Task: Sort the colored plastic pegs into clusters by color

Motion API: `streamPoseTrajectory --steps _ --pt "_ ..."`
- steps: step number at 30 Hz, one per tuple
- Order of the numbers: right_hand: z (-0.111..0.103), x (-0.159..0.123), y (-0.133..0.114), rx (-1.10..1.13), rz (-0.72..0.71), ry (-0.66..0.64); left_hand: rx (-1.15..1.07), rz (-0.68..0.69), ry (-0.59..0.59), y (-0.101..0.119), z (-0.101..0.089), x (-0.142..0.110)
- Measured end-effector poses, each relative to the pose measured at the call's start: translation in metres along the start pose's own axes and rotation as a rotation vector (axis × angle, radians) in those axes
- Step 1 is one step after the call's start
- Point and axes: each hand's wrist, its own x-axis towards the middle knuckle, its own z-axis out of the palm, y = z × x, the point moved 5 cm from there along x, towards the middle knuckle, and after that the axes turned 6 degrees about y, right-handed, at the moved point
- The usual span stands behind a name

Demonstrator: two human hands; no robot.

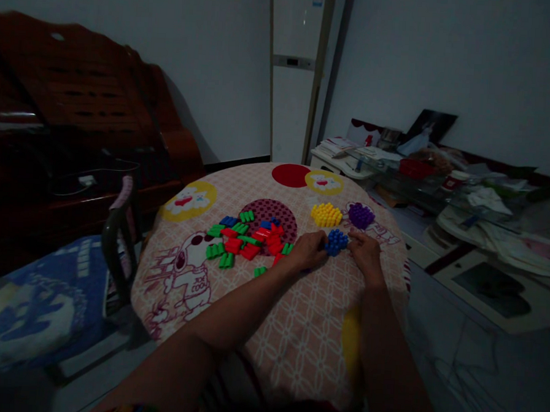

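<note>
A cluster of blue plastic building blocks (336, 242) stands on the round table between my two hands. My left hand (310, 251) grips its left side with curled fingers. On the other side, the bent fingers of my right hand (365, 252) close against its right edge. Just behind are a yellow block cluster (327, 215) and a purple block cluster (361, 215). Left of my left hand lies a loose pile of red blocks (248, 251), green blocks (215, 251) and blue blocks (228, 221). My left hand and forearm hide part of that pile.
A patterned cloth (305, 343) covers the round table. At the left is a chair (116, 247) with a blue cloth (44, 298), and behind it a wooden bench (87, 104). A cluttered low cabinet (465, 265) runs along the right wall. A tall white appliance (290, 108) stands beyond.
</note>
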Motion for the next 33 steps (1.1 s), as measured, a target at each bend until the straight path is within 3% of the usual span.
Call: streamPoseTrajectory --steps 21,25,30,33 --pt "-0.002 0.0 0.002 -0.024 0.0 0.006 -0.034 0.011 0.076 0.003 0.009 0.002" --pt "-0.001 0.0 0.004 0.007 0.03 0.008 0.095 0.001 0.097 -0.012 -0.022 0.008" --pt "-0.001 0.0 0.004 0.008 0.055 0.002 0.417 -0.244 0.208 -0.055 -0.083 0.004" --pt "-0.003 0.0 0.002 -0.004 0.028 0.014 0.511 -0.361 0.142 -0.077 -0.095 -0.001"
